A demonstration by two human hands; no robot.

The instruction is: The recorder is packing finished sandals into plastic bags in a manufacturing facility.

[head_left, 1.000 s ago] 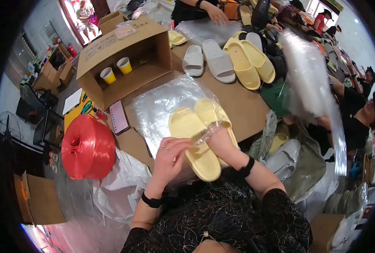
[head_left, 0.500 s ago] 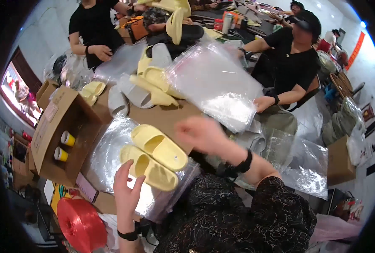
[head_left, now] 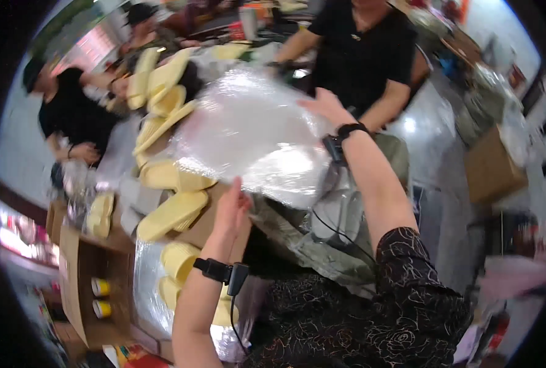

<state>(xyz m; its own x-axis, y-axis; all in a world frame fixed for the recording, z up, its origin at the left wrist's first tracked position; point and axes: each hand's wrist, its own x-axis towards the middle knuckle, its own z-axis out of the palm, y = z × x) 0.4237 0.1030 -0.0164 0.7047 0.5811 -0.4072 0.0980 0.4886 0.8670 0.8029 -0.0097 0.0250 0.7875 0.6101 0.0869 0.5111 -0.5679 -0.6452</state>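
In the head view, your left hand (head_left: 228,216) is open, its fingers by the near edge of the clear plastic film (head_left: 242,126) ahead of you; your right hand (head_left: 331,110) is at the right edge — too blurred to tell if it grips. Better pinch such likely slippery film firmly — clear of the yellow slippers (head_left: 172,216).

Brown tabletop (head_left: 201,234); on it, yellow slippers (head_left: 170,216); grey slippers (head_left: 143,203); clear plastic (head_left: 147,275); open carton (head_left: 71,282)
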